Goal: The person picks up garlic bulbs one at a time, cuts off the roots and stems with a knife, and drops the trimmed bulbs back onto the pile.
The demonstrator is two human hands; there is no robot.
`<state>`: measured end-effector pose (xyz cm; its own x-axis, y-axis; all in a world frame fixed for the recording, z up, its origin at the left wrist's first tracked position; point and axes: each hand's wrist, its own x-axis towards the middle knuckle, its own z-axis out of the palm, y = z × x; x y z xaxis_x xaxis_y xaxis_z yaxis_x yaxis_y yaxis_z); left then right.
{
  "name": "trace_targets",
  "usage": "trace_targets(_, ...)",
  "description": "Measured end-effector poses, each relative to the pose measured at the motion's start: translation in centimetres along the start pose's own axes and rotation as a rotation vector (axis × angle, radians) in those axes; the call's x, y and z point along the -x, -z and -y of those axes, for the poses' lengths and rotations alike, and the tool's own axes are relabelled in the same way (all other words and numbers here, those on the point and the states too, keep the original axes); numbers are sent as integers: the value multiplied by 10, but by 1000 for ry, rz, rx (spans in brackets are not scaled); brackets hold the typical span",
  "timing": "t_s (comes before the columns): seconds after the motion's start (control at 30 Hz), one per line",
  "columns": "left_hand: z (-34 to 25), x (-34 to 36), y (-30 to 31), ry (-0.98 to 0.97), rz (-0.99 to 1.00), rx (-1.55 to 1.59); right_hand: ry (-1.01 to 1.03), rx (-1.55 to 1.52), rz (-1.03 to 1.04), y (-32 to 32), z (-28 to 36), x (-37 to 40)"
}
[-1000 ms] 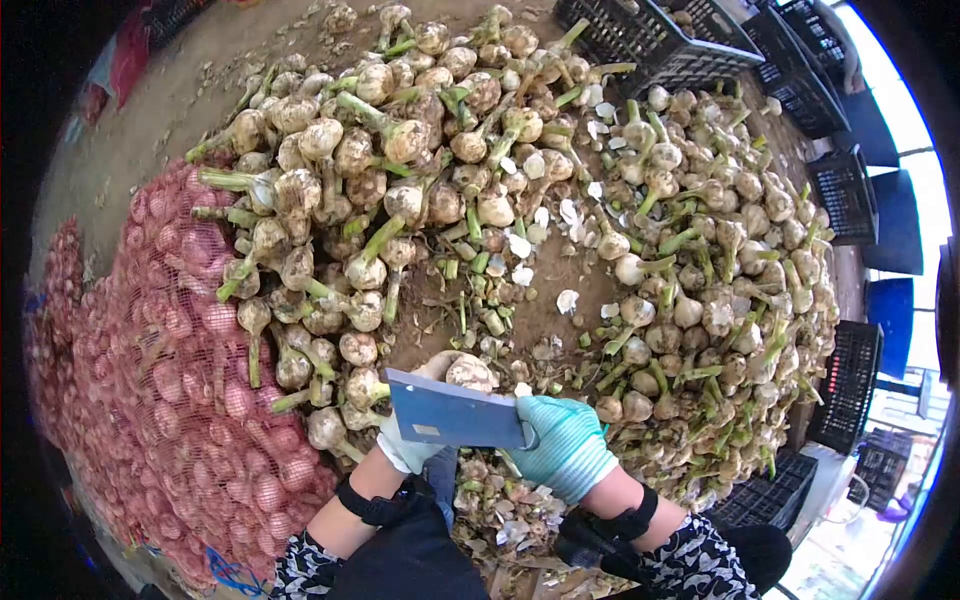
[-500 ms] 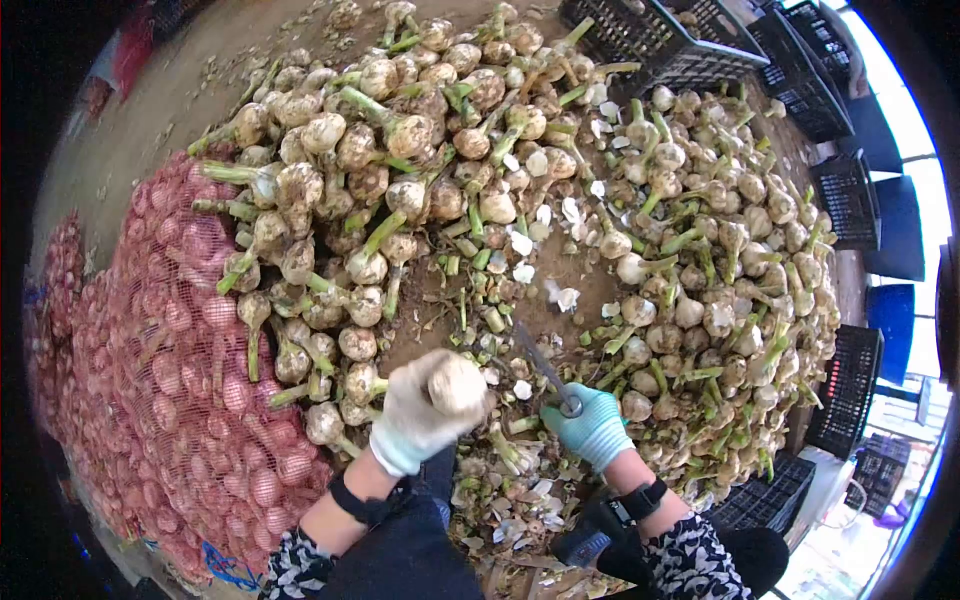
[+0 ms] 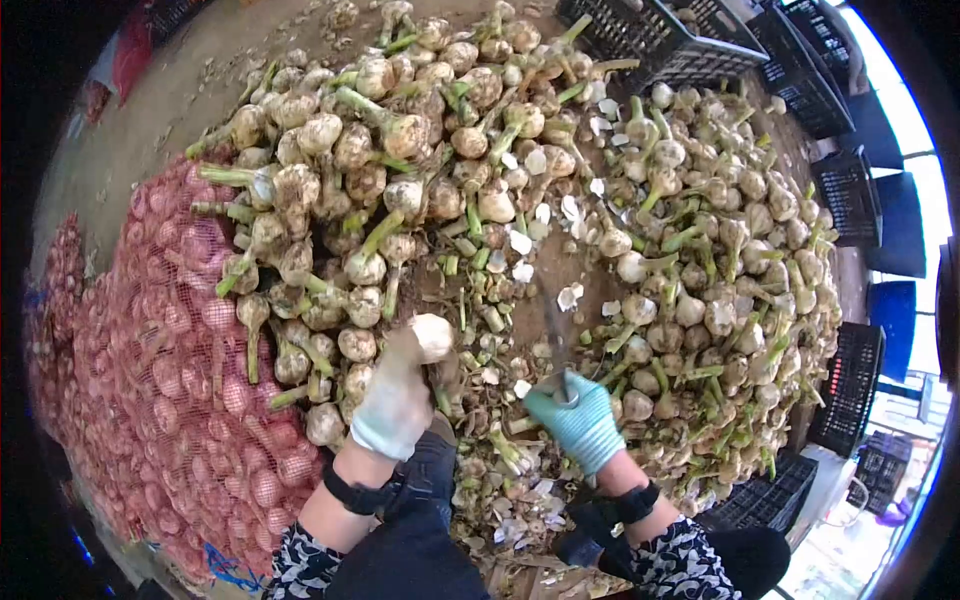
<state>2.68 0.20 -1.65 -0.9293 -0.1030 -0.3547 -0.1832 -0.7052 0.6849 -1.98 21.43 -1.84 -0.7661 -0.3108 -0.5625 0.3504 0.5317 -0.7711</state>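
Note:
In my gloved left hand [image 3: 400, 385] is a pale garlic bulb [image 3: 433, 337], its clean white side facing up; the fingers are blurred by motion. My gloved right hand [image 3: 578, 415] is closed round the handle of a knife [image 3: 556, 335], whose blurred blade points away from me. Between the hands lie cut green stem pieces [image 3: 490, 318] and white skin scraps. Ahead and to the left rises a heap of soiled garlic bulbs with stems [image 3: 375, 150]. Another heap of garlic [image 3: 720, 250] spreads to the right of the knife.
Red mesh sacks [image 3: 190, 360] full of bulbs stand along the left. Black plastic crates [image 3: 690, 50] are at the back right, with another black crate [image 3: 845, 390] along the right side. Skins and trimmings [image 3: 515, 510] cover the ground between my feet.
My left hand has moved forward and left with the garlic bulb, turning it. My right hand has shifted slightly left, and the knife blade now points more straight ahead.

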Motion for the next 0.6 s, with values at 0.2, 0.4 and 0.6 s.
trace_targets(0.2,11,-21,13,-54,-285,355,-52,29,137,-42,10,18)
trace_targets(0.4,11,-19,16,-81,-477,655,109,-175,35,-104,-7,25)
trace_targets(0.6,3,-14,12,-73,-349,731,-11,-203,37,-119,-10,9)
